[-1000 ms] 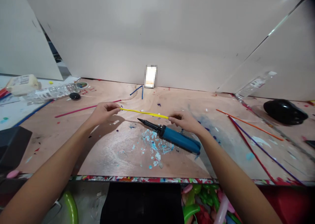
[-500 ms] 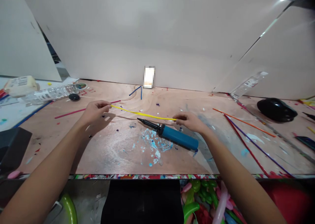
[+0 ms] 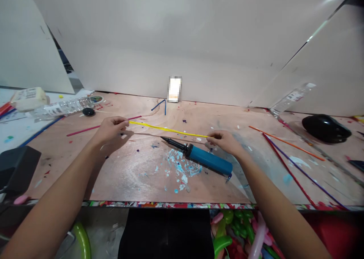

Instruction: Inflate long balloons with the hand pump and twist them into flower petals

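A long, thin yellow modelling balloon (image 3: 167, 129), uninflated, stretches nearly straight between my two hands above the table. My left hand (image 3: 113, 128) pinches its left end, and my right hand (image 3: 220, 139) pinches the other. Just below the balloon lies a blue hand pump (image 3: 210, 159), its black nozzle pointing to the upper left. Behind my left hand a dark pink balloon (image 3: 83, 131) rests on the wood, partly covered by that hand. Toward the back lies a bent blue balloon (image 3: 158, 104).
Orange (image 3: 287, 143), purple (image 3: 304, 170) and red balloons (image 3: 288, 170) lie at right, near a black rounded object (image 3: 326, 128). Clear plastic bottles stand or lie at left (image 3: 66, 106) and right (image 3: 292, 98). A dark box (image 3: 21, 170) sits at the left edge. Inflated balloons (image 3: 241, 228) fill the space below the table.
My right hand has moved slightly to the right, and the yellow balloon is drawn a little longer and straighter. The whole view has shifted slightly.
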`<state>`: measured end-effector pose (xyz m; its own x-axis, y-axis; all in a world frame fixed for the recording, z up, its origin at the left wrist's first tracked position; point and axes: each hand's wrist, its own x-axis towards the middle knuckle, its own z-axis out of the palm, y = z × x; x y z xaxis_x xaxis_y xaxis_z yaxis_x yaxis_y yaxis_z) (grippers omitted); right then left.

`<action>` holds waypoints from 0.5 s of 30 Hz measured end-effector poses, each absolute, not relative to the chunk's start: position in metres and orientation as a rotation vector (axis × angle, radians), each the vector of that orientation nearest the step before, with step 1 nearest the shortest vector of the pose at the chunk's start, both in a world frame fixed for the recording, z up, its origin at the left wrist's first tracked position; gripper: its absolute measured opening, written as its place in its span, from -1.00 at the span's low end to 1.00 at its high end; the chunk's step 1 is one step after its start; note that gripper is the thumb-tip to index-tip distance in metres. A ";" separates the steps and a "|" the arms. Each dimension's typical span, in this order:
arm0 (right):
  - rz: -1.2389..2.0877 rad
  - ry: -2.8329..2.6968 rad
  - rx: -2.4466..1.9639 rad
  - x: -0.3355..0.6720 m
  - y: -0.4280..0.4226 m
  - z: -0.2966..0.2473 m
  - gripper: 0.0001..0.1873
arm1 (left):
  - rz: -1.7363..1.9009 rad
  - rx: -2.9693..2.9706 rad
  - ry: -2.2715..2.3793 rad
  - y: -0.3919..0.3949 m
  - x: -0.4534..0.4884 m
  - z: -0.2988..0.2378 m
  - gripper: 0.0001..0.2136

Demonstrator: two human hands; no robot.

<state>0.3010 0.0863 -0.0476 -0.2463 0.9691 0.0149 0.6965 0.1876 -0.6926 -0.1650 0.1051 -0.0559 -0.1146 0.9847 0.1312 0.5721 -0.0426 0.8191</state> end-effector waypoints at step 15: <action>0.672 -2.095 -1.533 0.286 0.079 -0.059 -0.80 | 0.852 1.974 1.984 0.097 -0.135 -0.057 -0.76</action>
